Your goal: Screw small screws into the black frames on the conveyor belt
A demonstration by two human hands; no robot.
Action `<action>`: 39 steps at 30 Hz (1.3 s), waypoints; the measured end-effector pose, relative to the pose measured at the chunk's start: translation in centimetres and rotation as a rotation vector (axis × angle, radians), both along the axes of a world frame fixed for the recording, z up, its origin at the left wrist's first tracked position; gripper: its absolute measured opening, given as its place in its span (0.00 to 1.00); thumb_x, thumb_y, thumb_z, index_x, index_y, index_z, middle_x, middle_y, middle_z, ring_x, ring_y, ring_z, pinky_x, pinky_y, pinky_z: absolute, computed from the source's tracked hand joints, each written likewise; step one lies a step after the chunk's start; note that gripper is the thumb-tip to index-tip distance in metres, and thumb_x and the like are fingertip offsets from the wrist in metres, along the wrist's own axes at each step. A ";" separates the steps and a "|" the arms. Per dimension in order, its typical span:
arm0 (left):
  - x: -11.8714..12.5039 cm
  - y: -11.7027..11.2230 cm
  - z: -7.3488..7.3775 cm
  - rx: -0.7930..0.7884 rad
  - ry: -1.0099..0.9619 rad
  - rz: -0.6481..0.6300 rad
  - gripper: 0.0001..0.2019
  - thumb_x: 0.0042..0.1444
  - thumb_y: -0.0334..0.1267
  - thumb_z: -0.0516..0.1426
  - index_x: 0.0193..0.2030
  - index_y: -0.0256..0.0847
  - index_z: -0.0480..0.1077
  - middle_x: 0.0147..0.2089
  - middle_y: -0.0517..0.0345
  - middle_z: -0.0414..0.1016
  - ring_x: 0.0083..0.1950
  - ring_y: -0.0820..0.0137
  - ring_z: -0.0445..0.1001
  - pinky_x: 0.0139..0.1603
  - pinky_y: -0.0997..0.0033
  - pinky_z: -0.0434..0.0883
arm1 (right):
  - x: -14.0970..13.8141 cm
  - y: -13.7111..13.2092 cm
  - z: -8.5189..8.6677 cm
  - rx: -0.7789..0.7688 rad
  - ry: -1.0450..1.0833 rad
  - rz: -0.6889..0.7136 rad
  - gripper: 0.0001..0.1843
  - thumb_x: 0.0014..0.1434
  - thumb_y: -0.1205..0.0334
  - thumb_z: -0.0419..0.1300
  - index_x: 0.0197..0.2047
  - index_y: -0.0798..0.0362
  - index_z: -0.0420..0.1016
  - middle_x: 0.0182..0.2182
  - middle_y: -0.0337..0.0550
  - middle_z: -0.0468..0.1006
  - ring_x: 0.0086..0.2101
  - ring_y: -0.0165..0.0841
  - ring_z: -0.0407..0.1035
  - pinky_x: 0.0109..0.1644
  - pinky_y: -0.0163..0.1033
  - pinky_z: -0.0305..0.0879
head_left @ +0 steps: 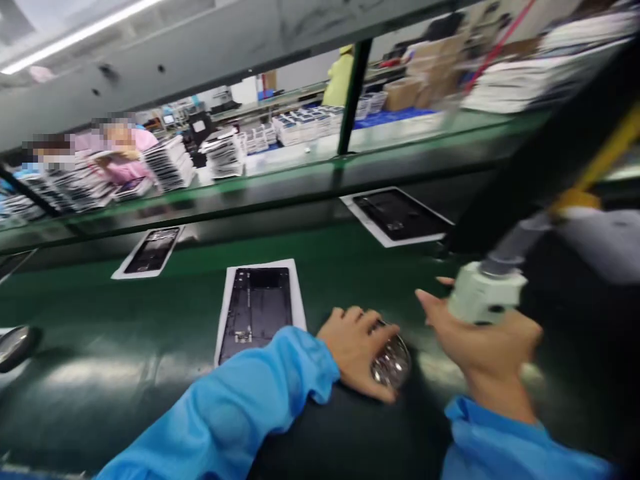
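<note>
My left hand (356, 350) lies over the near side of a small round metal dish (393, 363), its thumb and fingers curved around the rim. Shiny small pieces show in the dish, too blurred to name. At the right, my right hand (487, 353) is closed around a pale electric screwdriver (485, 290), whose grey top end points up; its lower end is hidden by the hand. Left of my left hand, a dark tablet housing (257, 307) rests on a white sheet (299, 293), partly covered by my blue left sleeve (240, 400).
The green work surface (125, 333) carries more dark housings on white sheets, one at the back right (403, 213) and one at the back left (153, 250). Another round dish (14, 348) sits at the left edge. A dark post (520, 147) slants beside the screwdriver. Across the rail, people stand near stacks.
</note>
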State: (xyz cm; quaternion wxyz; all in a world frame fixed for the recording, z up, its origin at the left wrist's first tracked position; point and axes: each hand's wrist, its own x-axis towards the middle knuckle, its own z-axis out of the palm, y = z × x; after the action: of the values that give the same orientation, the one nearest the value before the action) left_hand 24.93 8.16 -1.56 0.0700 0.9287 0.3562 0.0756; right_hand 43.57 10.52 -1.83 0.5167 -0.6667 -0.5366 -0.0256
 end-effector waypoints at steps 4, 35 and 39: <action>0.8 1.1 -0.2 -0.026 -0.069 0.098 0.50 0.35 0.62 0.63 0.64 0.39 0.57 0.61 0.45 0.63 0.57 0.52 0.63 0.55 0.50 0.64 | -1.1 0.0 0.3 -0.066 0.126 -0.022 0.26 0.45 0.37 0.61 0.30 0.54 0.77 0.17 0.42 0.71 0.21 0.39 0.70 0.27 0.43 0.66; 0.7 2.4 -0.7 0.039 -0.309 0.248 0.45 0.36 0.57 0.64 0.62 0.41 0.59 0.67 0.45 0.58 0.65 0.50 0.56 0.59 0.52 0.60 | -1.8 -0.6 1.4 -0.034 0.256 0.150 0.21 0.47 0.41 0.65 0.28 0.51 0.71 0.18 0.38 0.70 0.20 0.33 0.65 0.24 0.40 0.64; 1.4 2.5 -0.1 -0.021 -0.173 0.285 0.45 0.37 0.57 0.64 0.62 0.40 0.59 0.65 0.45 0.61 0.62 0.50 0.60 0.57 0.50 0.62 | -2.2 -0.6 1.6 -0.041 0.242 0.102 0.21 0.46 0.41 0.65 0.28 0.51 0.71 0.20 0.40 0.72 0.22 0.34 0.67 0.27 0.41 0.67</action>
State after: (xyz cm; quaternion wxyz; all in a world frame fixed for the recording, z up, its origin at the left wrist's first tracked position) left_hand 26.35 10.70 -1.69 0.0986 0.8581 0.4777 0.1606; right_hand 41.33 9.96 -0.22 0.5645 -0.6473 -0.5038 0.0925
